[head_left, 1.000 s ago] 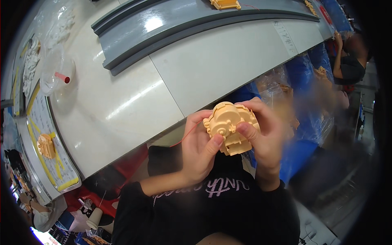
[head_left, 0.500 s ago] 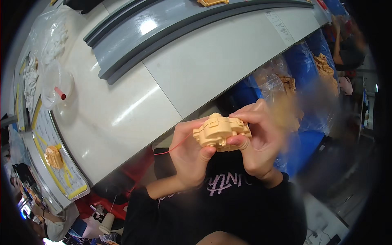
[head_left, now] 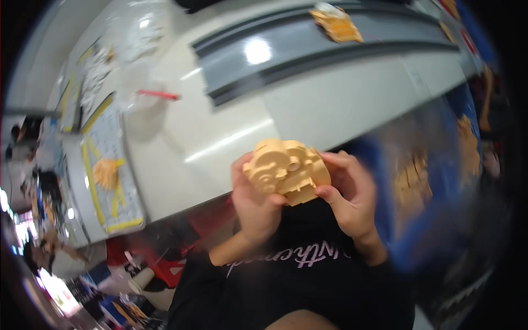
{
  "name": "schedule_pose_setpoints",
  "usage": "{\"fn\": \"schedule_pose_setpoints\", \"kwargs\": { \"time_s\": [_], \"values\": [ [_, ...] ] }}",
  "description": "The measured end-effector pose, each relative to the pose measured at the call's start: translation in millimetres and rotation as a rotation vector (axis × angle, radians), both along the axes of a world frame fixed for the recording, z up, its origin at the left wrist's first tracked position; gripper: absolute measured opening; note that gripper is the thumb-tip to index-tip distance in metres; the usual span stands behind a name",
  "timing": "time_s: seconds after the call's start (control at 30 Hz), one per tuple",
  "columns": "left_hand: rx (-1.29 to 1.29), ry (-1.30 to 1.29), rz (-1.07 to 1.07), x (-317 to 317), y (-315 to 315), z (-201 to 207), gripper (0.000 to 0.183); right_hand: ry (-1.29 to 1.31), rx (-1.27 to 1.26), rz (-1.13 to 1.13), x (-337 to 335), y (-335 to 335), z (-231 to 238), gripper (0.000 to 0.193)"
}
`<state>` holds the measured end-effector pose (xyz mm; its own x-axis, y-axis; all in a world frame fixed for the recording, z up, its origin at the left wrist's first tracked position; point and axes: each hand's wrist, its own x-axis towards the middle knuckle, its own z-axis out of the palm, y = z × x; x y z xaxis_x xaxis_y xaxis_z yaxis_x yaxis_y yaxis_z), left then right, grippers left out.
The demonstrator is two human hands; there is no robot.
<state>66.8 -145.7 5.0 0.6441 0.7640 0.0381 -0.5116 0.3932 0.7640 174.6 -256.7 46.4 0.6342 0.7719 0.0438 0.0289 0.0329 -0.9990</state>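
Note:
A tan moulded plastic housing (head_left: 289, 169), rounded on top with raised ribs and bosses on its face, is held up between my two hands in front of my chest. My left hand (head_left: 254, 201) grips its left side, with the thumb at the lower edge. On the other side my right hand (head_left: 352, 192) has its fingers behind the part and its thumb near the lower right edge. The face with the bosses points up toward the head view.
A grey channel-shaped track (head_left: 302, 49) crosses the white table (head_left: 225, 126), carrying another tan part (head_left: 338, 25). Left are a clear tub with a red stick (head_left: 159, 94) and a yellow-taped board (head_left: 129, 220) with a tan piece (head_left: 107, 174). Blue-lined bins of tan parts (head_left: 412, 179) stand right.
The housing has been turned so its ribbed face shows instead of its edge. The red wire seen beside my left hand no longer shows. The head view has swung left; a tan part shows on the track.

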Motion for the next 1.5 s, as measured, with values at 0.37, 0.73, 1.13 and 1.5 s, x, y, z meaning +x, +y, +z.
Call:
{"fn": "schedule_pose_setpoints", "kwargs": {
  "time_s": [0.37, 0.73, 1.13, 1.5],
  "values": [
    [0.391, 0.469, 0.553, -100, 86, 31, 0.058, 0.182, 0.067, 0.332, -47, 51, -11, 0.024],
    [0.660, 2.123, 1.071, -298, 223, -20, 0.089, -0.812, 0.060, -0.393, 91, 77, -1, 0.016],
    [0.591, 0.343, 0.111, -10, 37, 9, 0.032, -1.434, -0.554, -0.230, 226, 91, 0, 0.006],
    [-0.244, -0.076, -0.670, 97, 15, 31, 0.065, -1.555, -0.296, -0.174, 98, 2, 38, 0.012]
  ]
}}
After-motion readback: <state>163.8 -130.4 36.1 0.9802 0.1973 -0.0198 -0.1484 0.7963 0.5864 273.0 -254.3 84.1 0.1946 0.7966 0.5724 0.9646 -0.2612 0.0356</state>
